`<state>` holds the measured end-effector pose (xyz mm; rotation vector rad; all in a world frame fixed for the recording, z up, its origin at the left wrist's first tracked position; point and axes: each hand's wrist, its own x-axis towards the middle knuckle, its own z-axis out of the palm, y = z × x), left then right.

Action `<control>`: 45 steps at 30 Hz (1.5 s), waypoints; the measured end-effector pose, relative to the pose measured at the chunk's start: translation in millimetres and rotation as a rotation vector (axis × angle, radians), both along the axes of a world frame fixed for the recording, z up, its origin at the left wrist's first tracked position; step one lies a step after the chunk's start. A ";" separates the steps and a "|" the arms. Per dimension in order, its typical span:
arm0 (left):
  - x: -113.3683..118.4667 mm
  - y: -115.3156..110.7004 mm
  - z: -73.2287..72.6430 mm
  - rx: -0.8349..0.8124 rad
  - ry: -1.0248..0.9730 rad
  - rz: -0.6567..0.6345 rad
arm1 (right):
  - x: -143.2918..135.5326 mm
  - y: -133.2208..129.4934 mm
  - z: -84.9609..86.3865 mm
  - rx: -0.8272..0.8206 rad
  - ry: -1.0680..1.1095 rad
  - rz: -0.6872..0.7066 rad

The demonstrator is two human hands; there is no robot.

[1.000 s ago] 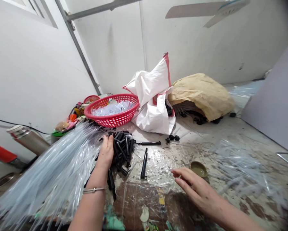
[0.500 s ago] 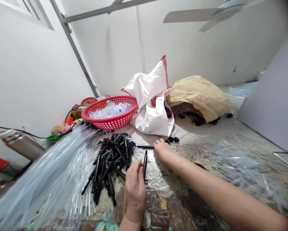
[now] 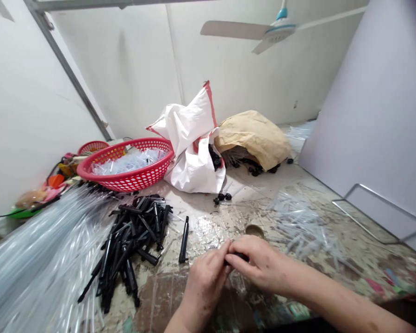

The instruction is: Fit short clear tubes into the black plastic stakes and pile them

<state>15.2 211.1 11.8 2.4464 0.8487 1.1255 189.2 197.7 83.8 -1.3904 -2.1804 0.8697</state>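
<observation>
My two hands meet low over the table. My right hand [image 3: 259, 261] is closed around a black plastic tube part [image 3: 241, 255], of which only a short stretch shows between the fingers. Against its near end press the closed fingers of my left hand [image 3: 206, 280]; the grip itself is mostly hidden. One similar black plastic tube [image 3: 184, 240] with a small foot lies alone, left of the hands. Farther left is a heap of such black tubes [image 3: 127, 247]. Several small black caps [image 3: 222, 198] sit beyond the hands.
Long clear plastic tubes [image 3: 51, 254] cover the left side; short clear ones [image 3: 305, 226] lie to the right. Behind stand a red basket [image 3: 124, 181], a white sack [image 3: 194, 171] and a tan cover [image 3: 252, 138]. A metal handle [image 3: 362, 226] juts from the right-hand panel.
My right hand has picked up the black tube it touched near the caps and drawn it back to my left hand. My left hand has moved away from the lone tube. The view has turned right.
</observation>
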 end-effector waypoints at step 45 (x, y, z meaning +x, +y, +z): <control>10.3 -10.9 -15.0 -1.257 -0.760 0.211 | 97.0 43.7 -39.8 0.055 -0.115 -0.255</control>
